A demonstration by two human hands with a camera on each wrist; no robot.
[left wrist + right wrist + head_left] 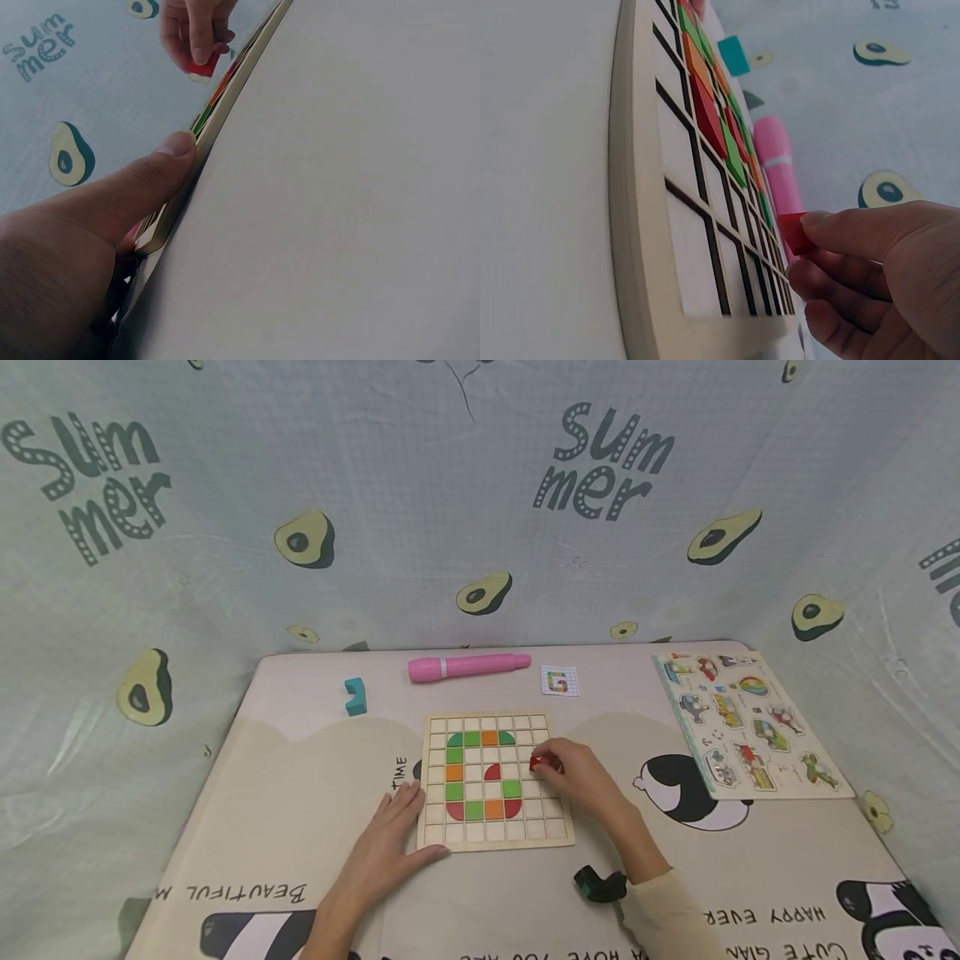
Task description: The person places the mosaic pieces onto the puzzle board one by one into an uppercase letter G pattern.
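A square wooden grid board [536, 831] lies in the middle of the table. Green, orange and red tiles sit in its cells in a G-like outline, with a red rounded tile [492, 772] inside. My left hand [386, 847] rests at the board's near left corner, fingers along the left side and thumb [176, 146] on the near edge. Over the board's right side, my right hand [581, 777] pinches a small red tile [793, 234] between thumb and fingers. The tile's far part is hidden by the fingers in the head view.
Behind the board lie a pink tube-shaped thing [468, 667], a teal notched block [356, 697] and a small card [560, 681] with a coloured G pattern. A picture puzzle board [795, 781] lies at the right. One dark curved piece [600, 885] is near my right forearm.
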